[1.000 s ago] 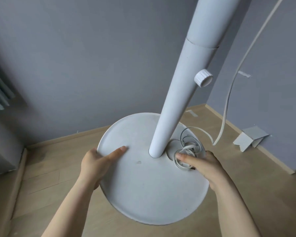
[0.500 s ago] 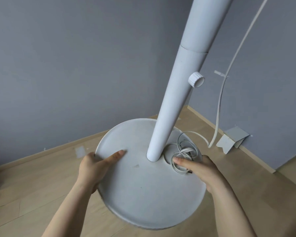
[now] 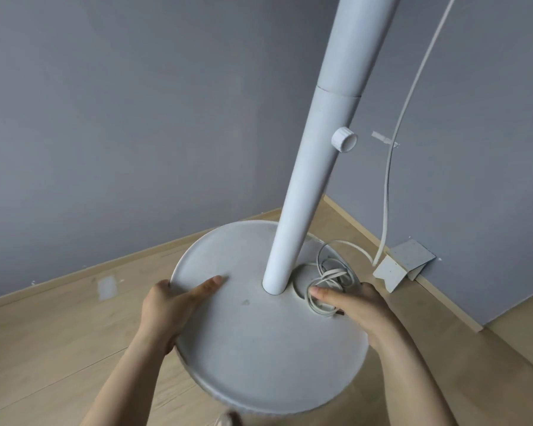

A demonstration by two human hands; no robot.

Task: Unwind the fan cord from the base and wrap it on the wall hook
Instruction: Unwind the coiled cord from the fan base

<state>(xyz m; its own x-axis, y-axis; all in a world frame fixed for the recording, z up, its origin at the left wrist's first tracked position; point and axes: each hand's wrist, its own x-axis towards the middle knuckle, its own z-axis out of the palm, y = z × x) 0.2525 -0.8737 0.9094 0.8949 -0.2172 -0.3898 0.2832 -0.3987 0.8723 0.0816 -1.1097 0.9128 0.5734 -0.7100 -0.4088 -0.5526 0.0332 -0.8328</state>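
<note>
A white fan stands on a round base point(image 3: 259, 348) with a white pole point(image 3: 317, 167) rising from its middle. The white cord point(image 3: 326, 281) lies in loose coils on the base just right of the pole, and one strand point(image 3: 391, 167) climbs up along the right wall past a small clear wall hook point(image 3: 382, 138). My left hand point(image 3: 170, 309) grips the base's left rim, thumb lying on top. My right hand point(image 3: 354, 305) holds the right rim, thumb pressed onto the coiled cord. The fingers of both hands are hidden under the base.
Grey walls meet in a corner behind the fan. A white folded bracket point(image 3: 400, 265) sits on the wood floor against the right wall's skirting. A knob point(image 3: 344, 139) sticks out of the pole. A pale patch point(image 3: 106, 287) marks the floor at left.
The view has swung to the right, so the left radiator has left the frame. Both hands keep the same hold on the base and the cord coils look unchanged.
</note>
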